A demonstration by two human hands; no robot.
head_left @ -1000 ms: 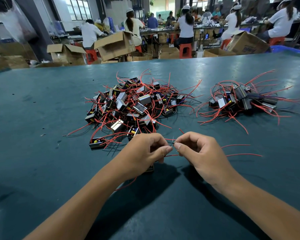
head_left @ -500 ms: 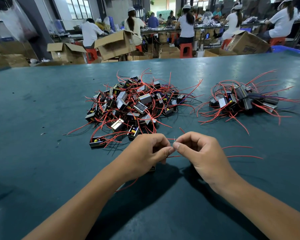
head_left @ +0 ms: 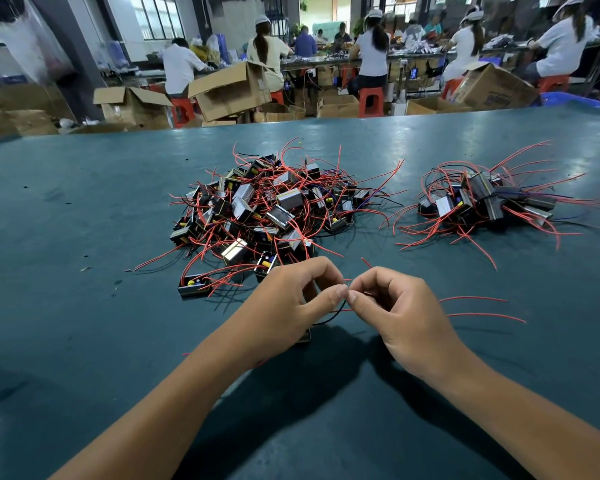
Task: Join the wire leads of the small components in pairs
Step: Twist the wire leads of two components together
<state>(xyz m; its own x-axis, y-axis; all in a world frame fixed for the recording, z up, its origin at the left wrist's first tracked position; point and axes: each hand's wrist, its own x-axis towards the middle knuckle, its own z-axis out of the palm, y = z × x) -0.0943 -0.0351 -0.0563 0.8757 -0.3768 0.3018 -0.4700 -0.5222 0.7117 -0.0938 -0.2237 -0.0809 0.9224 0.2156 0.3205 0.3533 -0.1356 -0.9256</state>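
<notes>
1. Red and black wire leads (head_left: 340,308) run between the two hands in the head view, their bare tips meeting just above the gap where the thumbs nearly touch.

2. Left hand (head_left: 288,303) pinches the leads between thumb and forefinger, fingers curled, and a small component (head_left: 303,336) shows only as a corner beneath its heel (most of it is hidden).

3. Right hand (head_left: 395,306) pinches the same junction from the opposite side, fingers curled; two red leads (head_left: 482,308) trail away on the table (head_left: 66,306) past its knuckles.

4. Long axis of the held leads lies roughly left to right, from one pinch to the other, so I judge the coming twist turns about that line, with both hands equally near.

5. Behind the hands, the large pile (head_left: 267,209) of components lies nearer the left hand, and the smaller pile (head_left: 482,202) sits well apart toward the right (probably the joined ones, though I cannot tell).
</notes>
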